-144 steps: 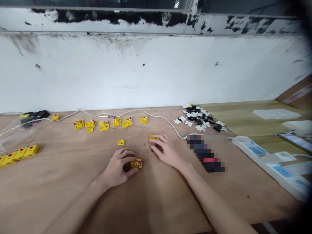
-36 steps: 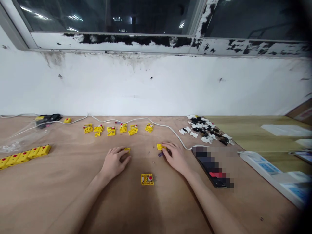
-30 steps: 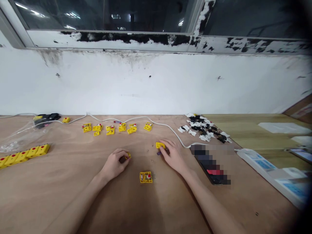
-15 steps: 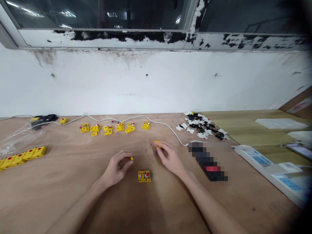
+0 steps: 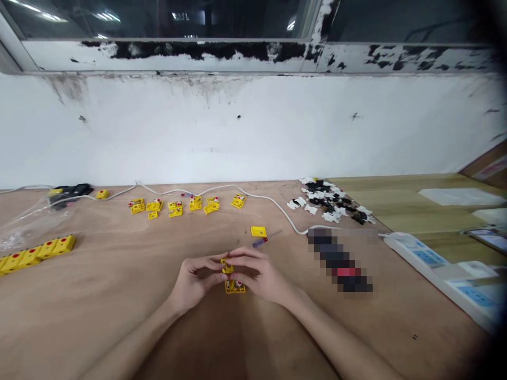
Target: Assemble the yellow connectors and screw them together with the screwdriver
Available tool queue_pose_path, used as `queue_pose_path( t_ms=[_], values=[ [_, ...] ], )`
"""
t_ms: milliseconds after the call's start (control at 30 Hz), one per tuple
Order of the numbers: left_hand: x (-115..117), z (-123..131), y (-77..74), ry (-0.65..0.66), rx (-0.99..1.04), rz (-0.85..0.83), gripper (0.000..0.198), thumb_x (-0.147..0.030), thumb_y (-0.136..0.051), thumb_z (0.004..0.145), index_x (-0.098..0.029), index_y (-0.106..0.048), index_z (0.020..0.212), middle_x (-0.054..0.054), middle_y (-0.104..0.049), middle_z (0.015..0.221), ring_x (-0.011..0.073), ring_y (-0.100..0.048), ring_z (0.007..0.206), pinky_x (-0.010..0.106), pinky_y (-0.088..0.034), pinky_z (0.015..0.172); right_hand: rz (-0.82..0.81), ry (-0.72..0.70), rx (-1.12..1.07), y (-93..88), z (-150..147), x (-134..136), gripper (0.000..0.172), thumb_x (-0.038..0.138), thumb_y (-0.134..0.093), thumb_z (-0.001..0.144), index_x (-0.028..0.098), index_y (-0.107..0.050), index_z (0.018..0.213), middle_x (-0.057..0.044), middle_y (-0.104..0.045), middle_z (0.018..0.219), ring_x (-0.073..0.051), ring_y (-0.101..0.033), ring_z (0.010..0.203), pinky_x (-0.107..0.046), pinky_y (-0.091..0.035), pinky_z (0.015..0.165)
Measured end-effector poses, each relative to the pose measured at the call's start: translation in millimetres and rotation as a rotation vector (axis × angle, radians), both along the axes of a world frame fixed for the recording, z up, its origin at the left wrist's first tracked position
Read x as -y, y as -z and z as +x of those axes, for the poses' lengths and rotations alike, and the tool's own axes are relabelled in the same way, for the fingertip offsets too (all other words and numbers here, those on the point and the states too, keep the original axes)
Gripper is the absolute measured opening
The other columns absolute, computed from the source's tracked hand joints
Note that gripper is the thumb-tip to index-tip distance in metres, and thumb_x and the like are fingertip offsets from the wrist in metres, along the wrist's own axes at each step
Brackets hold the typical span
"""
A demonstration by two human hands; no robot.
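Yellow plate [image 5: 258, 231], screwdriver [image 5: 261, 241] nr held part [image 5: 227, 266]

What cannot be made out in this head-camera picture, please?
Head view: how the small yellow piece meets the yellow base; left hand and right hand cover it.
Head view: dark object beside the right hand, pixelated.
Head view: power strip, cut off at the right edge.

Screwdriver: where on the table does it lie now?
Head view: the screwdriver lies flat beside a loose yellow plate, just beyond the right hand, which pinches a small yellow piece with the left hand.
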State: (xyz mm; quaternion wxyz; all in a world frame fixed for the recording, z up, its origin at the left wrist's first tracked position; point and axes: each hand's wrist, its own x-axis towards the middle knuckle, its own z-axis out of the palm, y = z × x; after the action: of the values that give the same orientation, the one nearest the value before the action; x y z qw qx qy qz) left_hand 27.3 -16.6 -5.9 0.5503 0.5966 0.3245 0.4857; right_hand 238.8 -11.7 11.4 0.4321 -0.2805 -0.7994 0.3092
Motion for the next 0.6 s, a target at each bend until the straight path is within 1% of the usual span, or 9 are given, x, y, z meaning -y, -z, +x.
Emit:
queue_pose_path(
  t_ms=[100,167,200,267,333,400,433,500,600],
  values=[
    [1,1,-0.9,0.003,-0.014,-0.041,0.013,-0.025,-0.078,0.081,-0.019,-0.074,0.092,0.008,-0.075,0.115,0.0275,-0.064,0.121,0.044,-0.054,0.103,-0.022,0.028,-0.031,3.1,-1,-1,0.026,0.020,-0.069,0.091,0.028,-0.072,0.115,-0.007,-0.071,0.116,-0.020,-0.068,0.106,-0.036,-0.056,0.092],
    [1,0,-1.3,0.023,-0.082,-0.022,0.026,-0.028,-0.075,0.084,-0.021,-0.069,0.109,0.009,-0.069,0.127,0.0270,-0.060,0.127,0.046,-0.051,0.107,-0.042,0.049,-0.029,0.5,2,-1,0.023,0.021,-0.069,0.090,0.027,-0.073,0.112,-0.007,-0.072,0.113,-0.020,-0.069,0.103,-0.035,-0.057,0.090],
    [1,-1,-1.5,0.032,-0.138,0.012,0.036,-0.028,-0.075,0.085,-0.022,-0.064,0.118,0.010,-0.065,0.133,0.0268,-0.058,0.129,0.047,-0.048,0.109,-0.055,0.065,-0.013,-1.9,5,-2,0.023,0.021,-0.069,0.090,0.026,-0.074,0.111,-0.007,-0.072,0.112,-0.020,-0.069,0.102,-0.035,-0.057,0.089],
    [0,-4,-1.6,0.044,-0.286,0.124,0.058,-0.028,-0.078,0.081,-0.024,-0.053,0.133,0.011,-0.058,0.140,0.0271,-0.054,0.131,0.049,-0.043,0.112,-0.093,0.101,0.059,-7.5,13,-3,0.029,0.021,-0.071,0.087,0.025,-0.072,0.115,-0.007,-0.071,0.111,-0.020,-0.068,0.101,-0.036,-0.055,0.091],
    [0,-7,-1.8,0.054,-0.437,0.248,0.074,-0.027,-0.083,0.072,-0.025,-0.047,0.137,0.011,-0.057,0.138,0.0279,-0.055,0.127,0.049,-0.043,0.111,-0.137,0.115,0.160,-12.7,21,-4,0.038,0.022,-0.075,0.083,0.025,-0.069,0.121,-0.007,-0.070,0.112,-0.021,-0.067,0.102,-0.038,-0.053,0.092],
    [0,-7,-2.3,0.071,-0.568,0.331,0.084,-0.025,-0.085,0.066,-0.026,-0.045,0.139,0.009,-0.060,0.131,0.0281,-0.056,0.120,0.048,-0.045,0.107,-0.180,0.089,0.253,-16.3,28,-5,0.040,0.024,-0.076,0.082,0.025,-0.069,0.121,-0.007,-0.070,0.111,-0.022,-0.066,0.100,-0.038,-0.052,0.092],
    [0,-7,-2.6,0.084,-0.626,0.354,0.086,-0.024,-0.085,0.065,-0.027,-0.043,0.140,0.007,-0.062,0.126,0.0279,-0.056,0.117,0.048,-0.045,0.105,-0.199,0.067,0.289,-17.3,30,-4,0.037,0.025,-0.076,0.082,0.025,-0.070,0.119,-0.006,-0.069,0.109,-0.021,-0.066,0.099,-0.038,-0.052,0.091],
    [1,-5,-2.9,0.102,-0.711,0.376,0.084,-0.021,-0.081,0.067,-0.028,-0.042,0.141,0.004,-0.066,0.117,0.0269,-0.057,0.112,0.047,-0.045,0.102,-0.229,0.028,0.341,-17.9,31,-3,0.033,0.026,-0.077,0.082,0.024,-0.072,0.114,-0.005,-0.069,0.106,-0.020,-0.066,0.095,-0.035,-0.051,0.088],
    [2,-3,-2.2,0.098,-0.749,0.387,0.076,-0.018,-0.075,0.071,-0.027,-0.042,0.139,0.001,-0.068,0.109,0.0247,-0.057,0.107,0.043,-0.045,0.099,-0.242,0.009,0.387,-15.8,28,0,0.028,0.024,-0.078,0.080,0.025,-0.073,0.108,-0.003,-0.068,0.101,-0.020,-0.064,0.093,-0.033,-0.050,0.084]
  ],
)
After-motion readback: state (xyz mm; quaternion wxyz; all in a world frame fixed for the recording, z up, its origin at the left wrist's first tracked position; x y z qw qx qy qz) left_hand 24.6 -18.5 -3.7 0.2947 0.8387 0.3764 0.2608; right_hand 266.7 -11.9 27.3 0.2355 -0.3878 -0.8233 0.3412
